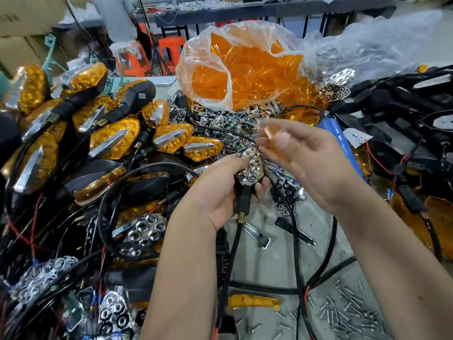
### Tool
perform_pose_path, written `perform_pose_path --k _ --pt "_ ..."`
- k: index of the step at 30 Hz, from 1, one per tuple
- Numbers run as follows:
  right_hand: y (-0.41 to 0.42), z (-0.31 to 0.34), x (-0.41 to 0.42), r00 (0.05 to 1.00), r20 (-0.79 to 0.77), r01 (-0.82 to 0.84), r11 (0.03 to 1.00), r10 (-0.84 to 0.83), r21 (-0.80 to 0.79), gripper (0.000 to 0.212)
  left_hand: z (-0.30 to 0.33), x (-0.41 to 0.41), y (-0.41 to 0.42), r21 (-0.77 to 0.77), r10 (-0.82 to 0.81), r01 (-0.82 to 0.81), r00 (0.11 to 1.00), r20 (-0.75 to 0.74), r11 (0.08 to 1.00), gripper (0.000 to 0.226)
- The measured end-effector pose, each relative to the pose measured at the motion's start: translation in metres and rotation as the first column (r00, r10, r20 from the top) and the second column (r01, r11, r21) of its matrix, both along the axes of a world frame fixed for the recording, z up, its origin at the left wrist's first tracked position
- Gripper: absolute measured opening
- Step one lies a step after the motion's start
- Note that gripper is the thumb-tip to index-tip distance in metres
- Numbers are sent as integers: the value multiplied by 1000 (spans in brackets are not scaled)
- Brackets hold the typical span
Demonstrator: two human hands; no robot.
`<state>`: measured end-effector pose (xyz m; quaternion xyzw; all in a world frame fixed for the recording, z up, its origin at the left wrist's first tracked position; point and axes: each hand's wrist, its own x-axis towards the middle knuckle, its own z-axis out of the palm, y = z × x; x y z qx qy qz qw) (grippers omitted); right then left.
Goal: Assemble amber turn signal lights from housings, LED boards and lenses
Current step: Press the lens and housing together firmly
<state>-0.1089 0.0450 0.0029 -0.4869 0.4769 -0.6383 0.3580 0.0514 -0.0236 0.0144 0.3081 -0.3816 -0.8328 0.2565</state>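
Observation:
My left hand [220, 190] grips a black turn signal housing [251, 169] with a chrome honeycomb reflector facing up; its black stem and cable hang down toward me. My right hand [306, 155] hovers just right of and above it, holding a clear amber lens [278, 141] against the palm and fingers. The lens is blurred, so its exact shape is unclear. It sits close to the housing's top end without covering it.
Finished amber lights [115, 141] are piled at the left. A plastic bag of amber lenses [235, 69] stands behind the hands, chrome reflectors [228, 119] heaped below it. Black housings with wires [404, 106] lie right, a blue tool [343, 143] beside them. Loose screws [348, 312] scatter near right.

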Motion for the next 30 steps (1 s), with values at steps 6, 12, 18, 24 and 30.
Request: perform_pose_path --k 6,12,18,24,30 --pt "1 11 2 798 598 -103 995 73 17 63 1 2 -2 29 5 -4 1000 -18 1000 19" --pt "7 19 1 849 527 -109 988 35 111 77 1 1 -2 38 30 -31 999 20 999 39" --pt "5 18 6 916 397 -3 992 -49 130 56 0 1 -2 40 31 -32 999 18 999 45" --pt "0 15 16 985 138 94 992 -105 83 39 -1 1 -2 51 33 -33 999 16 998 23" --pt "0 13 10 980 -191 85 987 -58 136 26 2 1 0 63 -21 18 999 47 998 21"
